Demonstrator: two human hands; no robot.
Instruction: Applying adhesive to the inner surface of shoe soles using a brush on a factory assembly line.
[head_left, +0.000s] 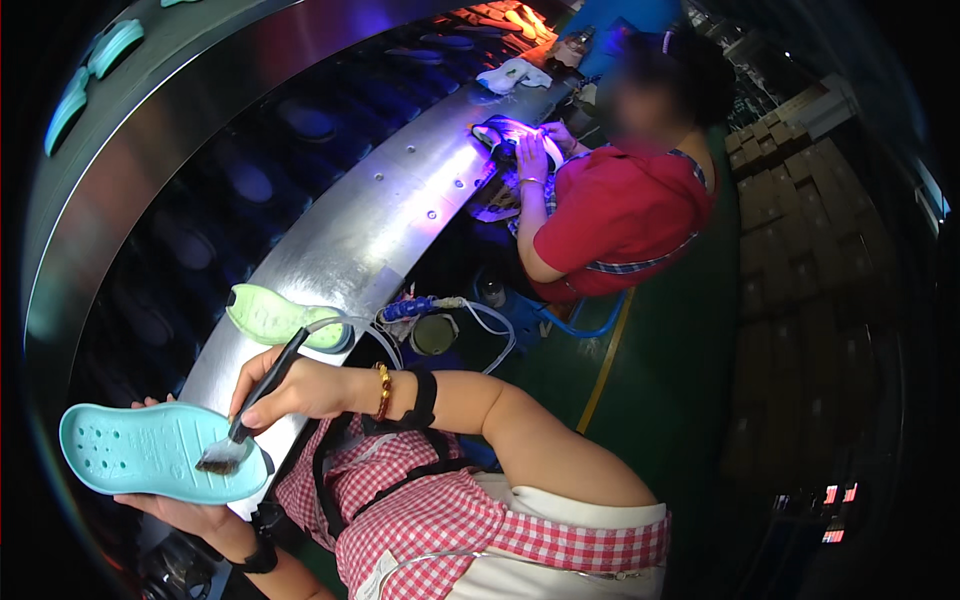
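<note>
My left hand (185, 512) grips a turquoise shoe sole (150, 452) from beneath, fingers showing along both of its long edges. The sole has small holes toward its left end and grooves across the other part. In my right hand (290, 392) is a black-handled brush (268, 385). Its dark bristles rest against the sole near the right end, as far as I can tell. A thin grey tube runs from the handle's upper end. Just beyond my right hand, a pale green sole (272, 314) lies on the metal ledge (330, 225).
Dark rows of soles pass behind the ledge, with turquoise soles (115, 48) on a band above. A co-worker in red (620, 220) handles a shoe (515, 135) under violet light. A blue-wrapped tool (415, 307) and a round container (434, 334) sit beside the ledge. Boxes (800, 230) are stacked right.
</note>
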